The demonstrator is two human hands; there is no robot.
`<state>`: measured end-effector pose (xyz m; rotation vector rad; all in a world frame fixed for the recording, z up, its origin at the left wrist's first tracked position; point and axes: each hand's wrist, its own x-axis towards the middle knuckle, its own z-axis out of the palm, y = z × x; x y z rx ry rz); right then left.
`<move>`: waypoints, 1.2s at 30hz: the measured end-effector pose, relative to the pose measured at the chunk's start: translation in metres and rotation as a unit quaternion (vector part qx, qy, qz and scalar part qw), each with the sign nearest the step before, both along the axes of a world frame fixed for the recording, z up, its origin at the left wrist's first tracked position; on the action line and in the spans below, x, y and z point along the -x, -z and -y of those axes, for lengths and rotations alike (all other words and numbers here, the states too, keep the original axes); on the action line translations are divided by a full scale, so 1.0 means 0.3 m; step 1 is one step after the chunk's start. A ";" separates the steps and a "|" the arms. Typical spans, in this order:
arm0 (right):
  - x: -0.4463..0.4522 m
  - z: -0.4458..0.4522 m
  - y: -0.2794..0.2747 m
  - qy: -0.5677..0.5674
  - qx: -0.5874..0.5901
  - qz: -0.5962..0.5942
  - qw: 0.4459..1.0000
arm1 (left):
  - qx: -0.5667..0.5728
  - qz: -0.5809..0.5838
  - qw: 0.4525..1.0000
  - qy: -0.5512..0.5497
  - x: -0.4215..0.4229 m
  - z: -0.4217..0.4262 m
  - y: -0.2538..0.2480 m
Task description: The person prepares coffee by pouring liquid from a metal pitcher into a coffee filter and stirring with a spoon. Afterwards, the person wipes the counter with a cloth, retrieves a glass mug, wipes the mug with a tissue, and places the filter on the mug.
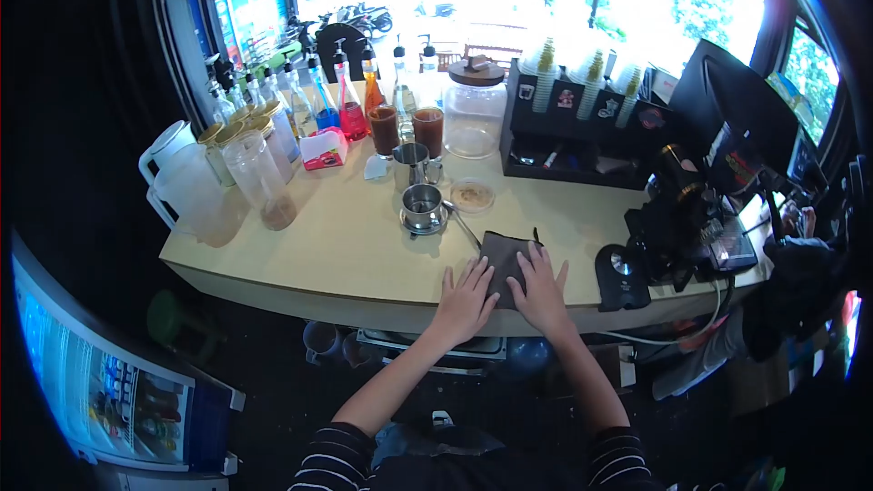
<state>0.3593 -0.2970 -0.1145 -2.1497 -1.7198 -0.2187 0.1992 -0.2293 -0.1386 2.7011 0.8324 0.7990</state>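
A dark grey folded cloth (506, 253) lies at the front edge of the wooden counter (346, 255). My left hand (466, 298) rests on its left side, fingers stretched out and partly on the counter. On the right side of the cloth lies my right hand (541, 293), flat with fingers spread. Just beyond the cloth is a spoon (462, 223), its far end near a metal drip filter (423, 204) on a small saucer. Behind that stand a metal pitcher (411, 166) and a round shallow dish (473, 195) with light brown contents.
Two glasses of brown drink (427, 132), syrup bottles (353, 118) and a large glass jar (473, 118) line the back. Plastic pitchers (186, 186) stand left. A black cup organizer (582, 127) and a black coffee machine (677, 218) occupy the right. A glass-door fridge (118, 391) is lower left.
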 end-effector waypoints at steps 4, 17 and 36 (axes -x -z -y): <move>0.111 -0.005 -0.110 -0.141 -0.115 -0.044 0.982 | 0.013 0.042 0.998 -0.041 0.131 0.021 -0.140; 0.623 -0.015 0.686 -0.490 0.261 -0.173 0.814 | 0.246 0.141 0.880 -0.380 1.092 0.539 0.451; 1.782 0.166 1.219 -0.601 0.536 0.207 0.556 | 0.452 0.385 0.049 -0.803 1.190 2.163 1.150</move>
